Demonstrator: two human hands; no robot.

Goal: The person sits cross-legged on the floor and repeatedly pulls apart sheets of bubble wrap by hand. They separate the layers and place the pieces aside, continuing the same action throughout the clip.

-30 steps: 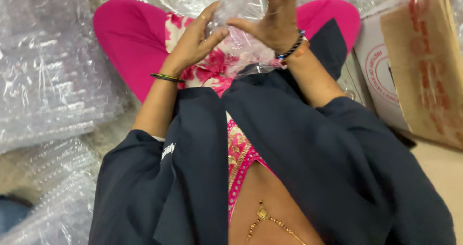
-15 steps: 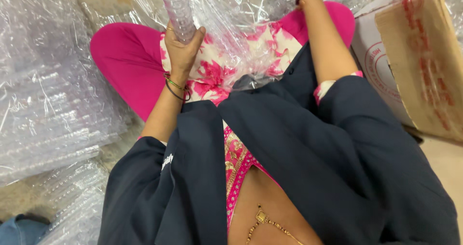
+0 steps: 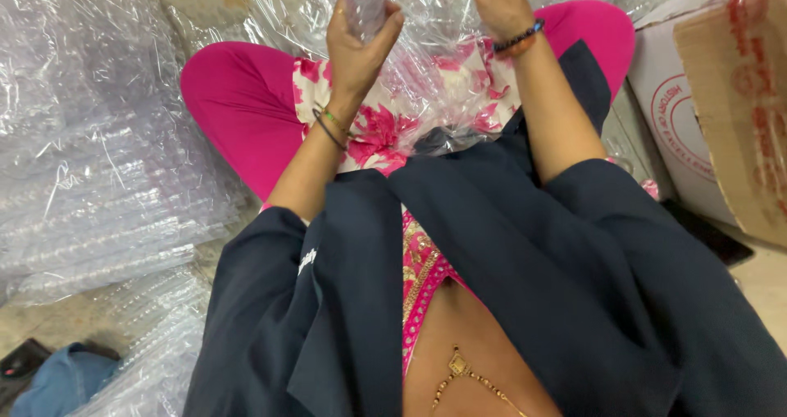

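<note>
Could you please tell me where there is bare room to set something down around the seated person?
Only slivers of bare floor right of the cardboard box, and lower left between plastic bags and blue cloth. The lap, under both hands, is crowded with plastic.

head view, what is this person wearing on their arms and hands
Both arms come out of loose dark navy sleeves pushed back above the elbow. The left hand has thin bangles at the wrist, one dark and one gold-green. The right hand has a dark beaded bracelet with an orange band beside it. No gloves.
</note>
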